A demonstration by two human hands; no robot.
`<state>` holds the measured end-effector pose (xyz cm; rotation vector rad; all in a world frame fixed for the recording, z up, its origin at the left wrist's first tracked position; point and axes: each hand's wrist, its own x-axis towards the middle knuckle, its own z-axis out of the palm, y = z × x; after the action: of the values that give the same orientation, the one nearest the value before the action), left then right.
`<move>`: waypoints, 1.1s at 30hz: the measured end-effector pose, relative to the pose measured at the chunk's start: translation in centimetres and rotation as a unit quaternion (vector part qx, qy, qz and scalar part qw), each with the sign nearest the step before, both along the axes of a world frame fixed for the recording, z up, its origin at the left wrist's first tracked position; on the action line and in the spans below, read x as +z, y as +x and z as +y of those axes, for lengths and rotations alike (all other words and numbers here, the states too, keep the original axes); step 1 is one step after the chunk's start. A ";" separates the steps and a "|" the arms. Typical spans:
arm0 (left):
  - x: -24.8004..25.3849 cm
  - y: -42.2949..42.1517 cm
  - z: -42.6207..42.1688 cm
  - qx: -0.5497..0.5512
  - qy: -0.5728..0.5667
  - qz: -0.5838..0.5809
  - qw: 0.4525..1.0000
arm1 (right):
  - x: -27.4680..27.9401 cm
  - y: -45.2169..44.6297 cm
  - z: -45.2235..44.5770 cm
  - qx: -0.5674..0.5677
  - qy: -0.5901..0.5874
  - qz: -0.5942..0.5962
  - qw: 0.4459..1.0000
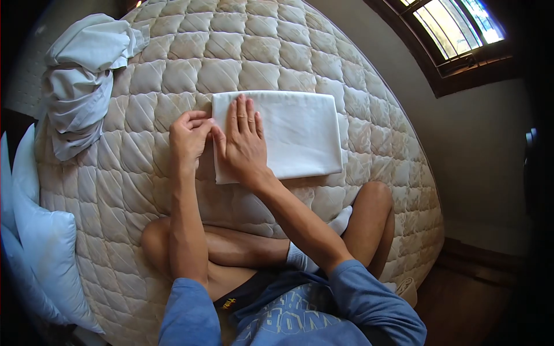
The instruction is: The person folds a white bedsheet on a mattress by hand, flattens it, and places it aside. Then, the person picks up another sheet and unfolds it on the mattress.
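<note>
So, a folded white cloth is laid out flat in the upper middle of the frame, right on the quilted mattress. The right hand is pressed palm-down near its left end, fingers extended and fairly close together, nothing gripped. The left hand is half curled at the cloth's left edge, thumb and fingertips brought close together; whether any fabric is actually pinched can't be told from this angle. For a tidy result, the cloth is probably best pinned with the whole right palm, not just fingertips, while the left edge is lined up layer by layer with light tugs. Too hard a pull and the stack could be skewed, since not much grip is likely given by that padded surface. Any creases are better smoothed outward, toward the right side of the frame.
</note>
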<state>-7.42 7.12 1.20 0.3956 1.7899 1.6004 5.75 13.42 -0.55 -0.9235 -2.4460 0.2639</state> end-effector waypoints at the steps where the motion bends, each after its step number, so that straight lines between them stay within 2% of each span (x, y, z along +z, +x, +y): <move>1: 0.1 -0.3 -0.3 0.007 -0.007 -0.015 1.000 | 0.1 -0.2 0.2 0.020 -0.002 0.001 1.000; 3: 0.2 -1.0 -0.6 0.022 -0.021 -0.044 0.999 | 0.4 -0.7 0.5 0.062 -0.006 0.002 0.998; 9: 0.1 -0.7 0.5 0.033 0.015 -0.038 0.999 | 1.3 2.0 -1.3 0.112 -0.019 -0.020 0.993; 13: -0.9 -0.3 0.6 0.019 0.025 0.043 0.999 | 0.8 0.0 0.5 0.110 -0.028 0.013 0.993; 19: -1.8 0.0 1.4 0.040 0.014 0.087 0.995 | 1.5 0.9 -0.3 0.147 -0.019 -0.009 0.989; 23: -1.6 0.3 1.9 0.022 -0.081 0.245 0.966 | 2.2 4.5 -3.0 0.211 -0.061 -0.008 0.976; 24: -1.4 0.4 1.9 0.021 -0.080 0.247 0.965 | 2.6 4.9 -2.7 0.210 -0.060 -0.007 0.976; 28: -0.1 2.3 1.9 0.055 -0.093 0.297 0.949 | 4.3 6.2 -0.4 0.211 -0.338 0.005 0.917; 30: -0.6 3.5 2.1 0.060 -0.075 0.572 0.815 | 4.4 4.9 2.1 0.123 -0.204 0.096 0.966; 31: -0.4 4.5 2.7 0.060 -0.072 0.575 0.813 | 4.1 4.4 3.4 0.122 -0.202 0.101 0.967; 33: -0.1 7.0 4.0 -0.039 0.035 0.561 0.826 | 2.3 4.0 5.4 0.042 -0.020 0.053 0.997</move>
<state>-0.38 11.12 1.13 1.6947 2.4428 1.4419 9.78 18.80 1.72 -0.8029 -2.3919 0.3839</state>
